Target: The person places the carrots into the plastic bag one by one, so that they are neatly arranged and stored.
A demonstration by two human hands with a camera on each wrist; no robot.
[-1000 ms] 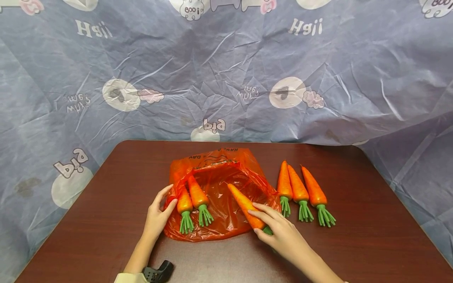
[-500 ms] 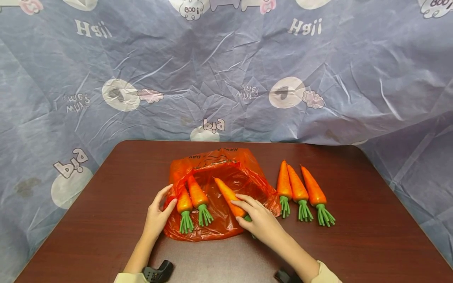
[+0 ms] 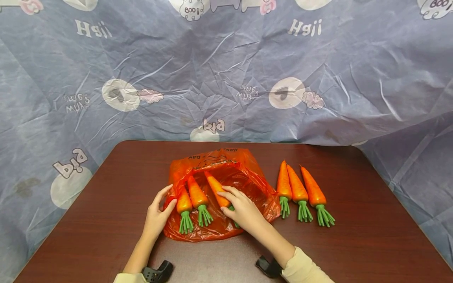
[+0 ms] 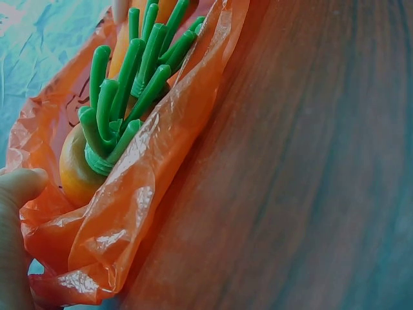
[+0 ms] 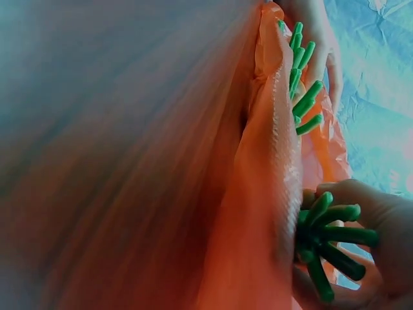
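Observation:
A red plastic bag (image 3: 247, 184) lies on the table with its mouth toward me. Two orange carrots with green stubby tops, one at the left edge (image 3: 184, 202) and one beside it (image 3: 198, 194), rest inside. My left hand (image 3: 157, 214) holds the bag's left rim, its thumb (image 4: 24, 184) against the plastic in the left wrist view. My right hand (image 3: 244, 210) grips a third carrot (image 3: 216, 188) over the bag's opening, tip pointing inward. That carrot's green top (image 5: 329, 242) sticks out by the palm in the right wrist view.
To the right of the bag lie three more carrots: one near its rim (image 3: 284, 181), a middle one (image 3: 298, 186) and an outer one (image 3: 314, 186). The brown table (image 3: 368, 232) ends at a patterned grey-blue cloth (image 3: 226, 78) behind. Dark straps sit at both wrists.
My right hand has carried its carrot leftward and a little up, deeper into the bag and closer to the two carrots there. The left hand has stayed at the rim.

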